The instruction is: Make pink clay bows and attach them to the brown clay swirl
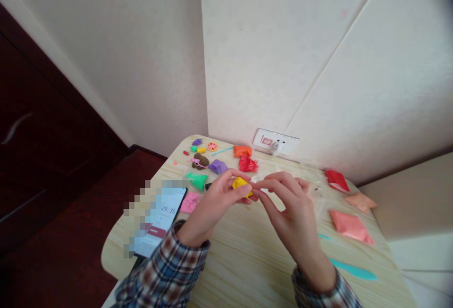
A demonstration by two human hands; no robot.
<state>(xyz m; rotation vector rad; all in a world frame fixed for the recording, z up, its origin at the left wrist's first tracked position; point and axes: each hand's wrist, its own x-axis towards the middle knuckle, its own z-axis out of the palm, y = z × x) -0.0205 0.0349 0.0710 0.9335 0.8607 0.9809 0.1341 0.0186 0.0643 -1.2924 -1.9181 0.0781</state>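
Note:
Above the middle of the table, my left hand (pixel 226 190) holds a small lump of yellow modelling clay (pixel 240 185) between thumb and fingers. The clay looks soft and folded; whether it is wrapped cannot be seen. My right hand (pixel 288 197) pinches with thumb and index finger at the clay's right edge, the other fingers raised and loosely bent. Just behind the left hand are a purple clay packet (pixel 217 166) and a green clay packet (pixel 197 181). A pink packet (pixel 190 202) is partly hidden by that hand.
A phone (pixel 161 220) showing 29:35 is on the table's left. Small clay fruit shapes, including an orange slice (pixel 212 146), sit at the back left. Red (pixel 337 180) and coral (pixel 350 226) packets and a turquoise knife-shaped tool (pixel 354 269) lie right. A wall socket (pixel 276 141) is behind.

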